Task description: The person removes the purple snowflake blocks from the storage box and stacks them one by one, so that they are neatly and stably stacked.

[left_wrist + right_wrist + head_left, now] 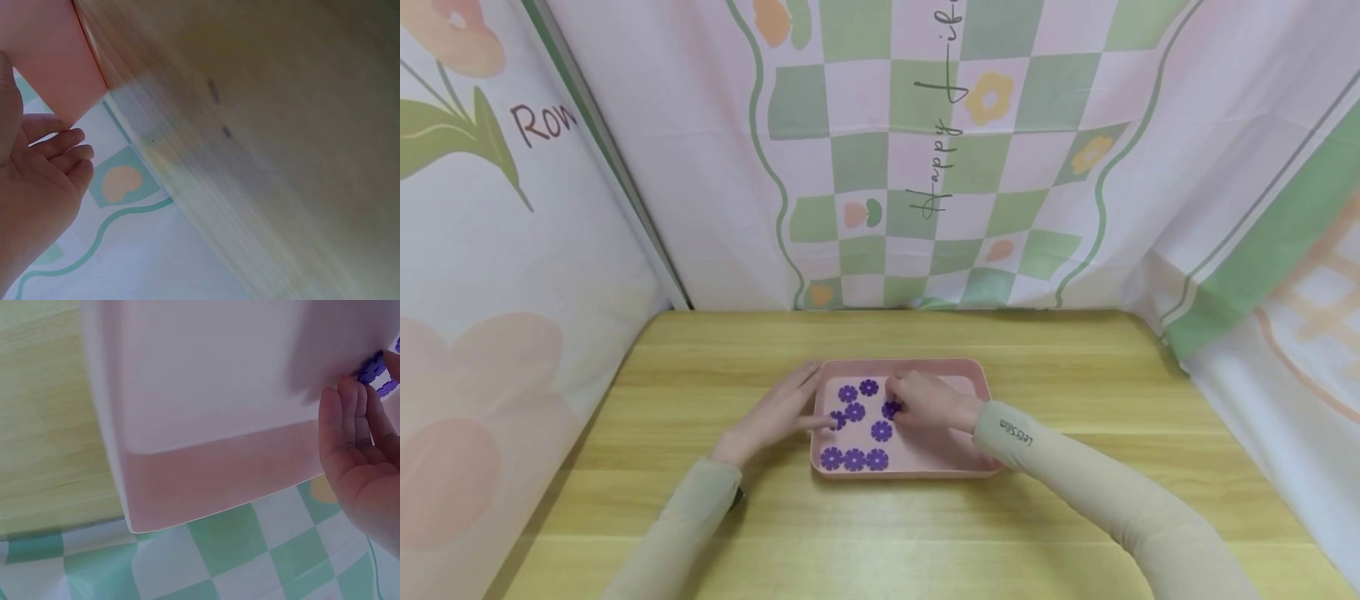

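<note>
Nearest: bare tabletop [917,533], wood-grained, running in front of the tray [928,454] and out past both its ends. Two pale sleeves come in from the near side: left sleeve [673,521] left of the tray, right sleeve [1097,487] over the tray's right end, lettering near its cuff.

Tray pink, shallow, rounded corners. Holds purple discs, notched like flowers. Three in a near row [853,459] along the tray's front left, side by side; whether edges touch, too small to tell. Behind the row's right end, a lone disc [882,431] lies flat.

Left hand [772,414] at the tray's left wall, its grip wide and loose: fingers by the far left corner, thumb reaching inside over a thumb-side disc [838,419]. Just right of that one, a middle disc [854,412].

Right hand [932,402] above the tray's middle. Grip narrow, thumb and fingers pinching a held disc [373,369].

Two far discs, one left [847,393], one right [868,387], lie towards the tray's back wall.

Behind the tray, more tabletop, then a checkered cloth [928,162], green and pale, reading "Happy". Patterned side cloths [475,258] hang left and right of the tray.
</note>
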The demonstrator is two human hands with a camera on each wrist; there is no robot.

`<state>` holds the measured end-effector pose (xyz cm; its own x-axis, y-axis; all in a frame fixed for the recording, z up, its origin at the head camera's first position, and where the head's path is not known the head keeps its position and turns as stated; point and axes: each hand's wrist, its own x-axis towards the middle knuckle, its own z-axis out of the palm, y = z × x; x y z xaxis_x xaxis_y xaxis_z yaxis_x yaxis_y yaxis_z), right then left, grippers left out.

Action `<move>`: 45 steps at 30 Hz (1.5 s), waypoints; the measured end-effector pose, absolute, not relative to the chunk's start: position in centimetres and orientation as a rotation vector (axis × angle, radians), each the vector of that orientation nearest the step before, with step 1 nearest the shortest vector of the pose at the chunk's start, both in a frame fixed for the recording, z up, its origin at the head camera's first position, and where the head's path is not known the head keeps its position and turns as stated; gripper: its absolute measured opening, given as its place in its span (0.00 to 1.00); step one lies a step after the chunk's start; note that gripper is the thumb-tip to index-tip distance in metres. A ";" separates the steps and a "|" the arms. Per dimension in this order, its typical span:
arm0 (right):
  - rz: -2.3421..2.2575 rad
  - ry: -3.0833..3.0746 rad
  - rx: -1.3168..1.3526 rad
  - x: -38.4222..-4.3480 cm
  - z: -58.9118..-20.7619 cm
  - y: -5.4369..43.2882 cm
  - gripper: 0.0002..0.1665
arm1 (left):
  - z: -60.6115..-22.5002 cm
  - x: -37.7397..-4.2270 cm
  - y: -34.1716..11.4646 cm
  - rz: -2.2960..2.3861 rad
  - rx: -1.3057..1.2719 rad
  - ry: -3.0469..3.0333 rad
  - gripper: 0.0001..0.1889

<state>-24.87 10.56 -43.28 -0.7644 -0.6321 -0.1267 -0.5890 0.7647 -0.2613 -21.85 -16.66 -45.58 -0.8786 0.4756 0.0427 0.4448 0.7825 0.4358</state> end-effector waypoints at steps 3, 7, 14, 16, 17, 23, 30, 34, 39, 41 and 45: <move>-0.303 2.742 -0.938 -24.9 -43.2 10.6 0.12 | -45.5 -21.8 -16.6 0.681 0.760 2.902 0.52; -0.331 2.719 -0.878 -24.9 -42.9 10.8 0.12 | -45.5 -21.8 -16.4 0.686 0.758 2.898 0.53; -0.348 2.723 -0.815 -25.1 -42.5 11.5 0.13 | -45.5 -21.9 -16.3 0.682 0.773 2.904 0.53; -0.336 2.739 -0.796 -25.2 -42.5 11.8 0.13 | -45.5 -21.9 -16.3 0.679 0.776 2.904 0.53; -0.343 2.741 -0.788 -25.2 -42.5 11.9 0.13 | -45.6 -21.9 -16.3 0.676 0.774 2.905 0.53; -0.409 2.752 -0.821 -25.2 -41.9 12.9 0.13 | -45.7 -22.0 -16.3 0.649 0.791 2.930 0.52; -0.398 2.841 -0.901 -25.2 -41.2 14.3 0.14 | -45.7 -21.9 -16.4 0.598 0.824 2.973 0.51; -0.478 2.821 -0.894 -25.1 -40.7 15.2 0.13 | -45.8 -21.9 -16.5 0.602 0.825 2.980 0.51; -0.560 2.790 -0.910 -25.2 -40.3 16.5 0.12 | -45.7 -21.8 -16.6 0.620 0.803 2.965 0.52; -0.562 2.802 -0.920 -25.2 -40.2 17.1 0.12 | -45.7 -21.8 -16.5 0.619 0.805 2.966 0.52; -0.557 2.821 -0.916 -25.1 -40.1 18.1 0.12 | -45.7 -21.8 -16.5 0.613 0.825 2.977 0.51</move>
<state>-25.09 18.11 -40.13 -0.8088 -0.5881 -0.0038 -0.5425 0.7485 -0.3814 -21.80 -16.50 -45.71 -0.8628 0.4936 0.1093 0.4966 0.7872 0.3657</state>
